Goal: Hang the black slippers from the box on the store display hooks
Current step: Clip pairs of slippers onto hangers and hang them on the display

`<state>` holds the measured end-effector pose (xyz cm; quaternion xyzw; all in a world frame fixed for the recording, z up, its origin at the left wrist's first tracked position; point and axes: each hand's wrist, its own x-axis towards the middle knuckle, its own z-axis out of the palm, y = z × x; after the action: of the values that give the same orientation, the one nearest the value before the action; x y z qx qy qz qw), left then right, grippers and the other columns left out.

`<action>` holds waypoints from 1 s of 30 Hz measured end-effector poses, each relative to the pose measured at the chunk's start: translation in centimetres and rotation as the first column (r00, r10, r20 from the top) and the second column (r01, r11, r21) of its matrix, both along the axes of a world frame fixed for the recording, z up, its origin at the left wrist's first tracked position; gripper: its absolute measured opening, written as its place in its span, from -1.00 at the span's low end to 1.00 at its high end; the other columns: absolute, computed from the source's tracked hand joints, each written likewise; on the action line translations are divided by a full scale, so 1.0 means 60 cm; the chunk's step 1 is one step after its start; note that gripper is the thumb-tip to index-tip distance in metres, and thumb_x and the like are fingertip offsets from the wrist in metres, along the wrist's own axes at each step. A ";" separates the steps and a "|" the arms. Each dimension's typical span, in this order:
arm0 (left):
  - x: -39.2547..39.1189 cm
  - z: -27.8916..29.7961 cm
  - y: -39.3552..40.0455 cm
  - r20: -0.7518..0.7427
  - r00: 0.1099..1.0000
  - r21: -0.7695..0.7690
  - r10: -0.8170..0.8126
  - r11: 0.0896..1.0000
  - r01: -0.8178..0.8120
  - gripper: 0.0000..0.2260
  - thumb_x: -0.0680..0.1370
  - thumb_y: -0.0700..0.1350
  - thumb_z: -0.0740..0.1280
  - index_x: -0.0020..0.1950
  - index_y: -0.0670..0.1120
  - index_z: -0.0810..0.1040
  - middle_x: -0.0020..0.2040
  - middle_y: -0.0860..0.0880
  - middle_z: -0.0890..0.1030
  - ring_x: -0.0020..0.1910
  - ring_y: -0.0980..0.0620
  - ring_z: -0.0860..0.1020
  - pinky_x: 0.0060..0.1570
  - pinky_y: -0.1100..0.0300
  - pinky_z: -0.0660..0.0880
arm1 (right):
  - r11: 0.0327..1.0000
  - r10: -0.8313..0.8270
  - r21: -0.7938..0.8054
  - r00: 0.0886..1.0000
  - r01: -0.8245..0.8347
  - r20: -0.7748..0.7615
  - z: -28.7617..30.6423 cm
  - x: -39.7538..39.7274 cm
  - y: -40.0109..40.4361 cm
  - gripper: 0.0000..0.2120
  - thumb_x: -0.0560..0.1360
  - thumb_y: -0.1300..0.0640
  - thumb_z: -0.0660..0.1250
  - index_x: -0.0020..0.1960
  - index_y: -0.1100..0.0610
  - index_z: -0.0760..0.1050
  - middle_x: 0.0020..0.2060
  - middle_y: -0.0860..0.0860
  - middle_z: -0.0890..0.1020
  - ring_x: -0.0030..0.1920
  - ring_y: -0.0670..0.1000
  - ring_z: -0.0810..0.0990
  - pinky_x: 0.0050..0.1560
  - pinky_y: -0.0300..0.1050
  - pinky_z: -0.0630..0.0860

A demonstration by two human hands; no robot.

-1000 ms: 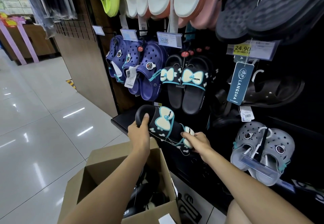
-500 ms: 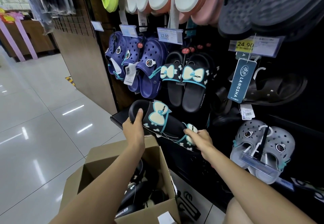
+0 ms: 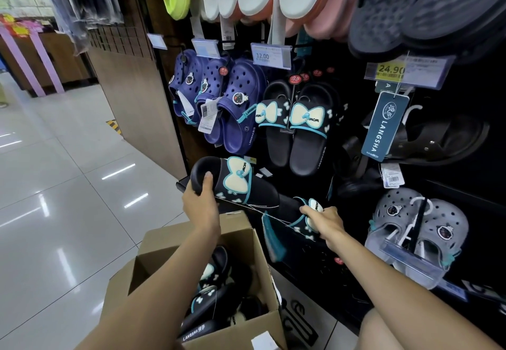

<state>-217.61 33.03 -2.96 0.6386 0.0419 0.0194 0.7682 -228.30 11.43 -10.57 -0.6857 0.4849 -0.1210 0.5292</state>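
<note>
My left hand (image 3: 202, 205) grips the heel end of a black slipper (image 3: 232, 182) with a cream and teal bow, held level above the open cardboard box (image 3: 254, 262). My right hand (image 3: 323, 222) holds the second black slipper (image 3: 302, 213) of the pair by its bow strap, lower and to the right. A thin string runs between the two slippers. More black slippers (image 3: 210, 297) lie in the box. An identical black pair (image 3: 297, 128) hangs on a display hook above my hands.
Blue clogs (image 3: 235, 106) hang left of the black pair, grey clogs (image 3: 416, 237) at the lower right, white, pink and green shoes along the top. Price tags (image 3: 269, 55) jut out from the hooks. A wooden panel (image 3: 137, 95) and shiny tiled floor (image 3: 68, 185) lie to the left.
Both hands have drawn apart with the pair: the left slipper moved up and left, the right one stayed low, and the string between them now shows.
</note>
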 end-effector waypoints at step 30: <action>-0.006 -0.082 0.024 0.190 0.981 0.445 -0.050 0.895 -0.040 -0.86 0.62 -0.15 0.21 0.17 -0.02 0.43 0.05 -0.04 0.56 0.04 -0.06 0.52 0.11 0.00 0.48 | 0.690 -0.380 0.645 0.923 0.328 -0.063 -0.132 -0.049 0.146 -0.30 0.38 0.04 0.54 0.33 0.32 0.27 0.18 0.25 0.50 0.14 0.27 0.55 0.17 0.26 0.53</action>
<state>-217.98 34.48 -7.88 0.7927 -0.0414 0.0894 0.6016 -231.27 20.18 -18.49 -0.3499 0.5991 -0.0726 0.7165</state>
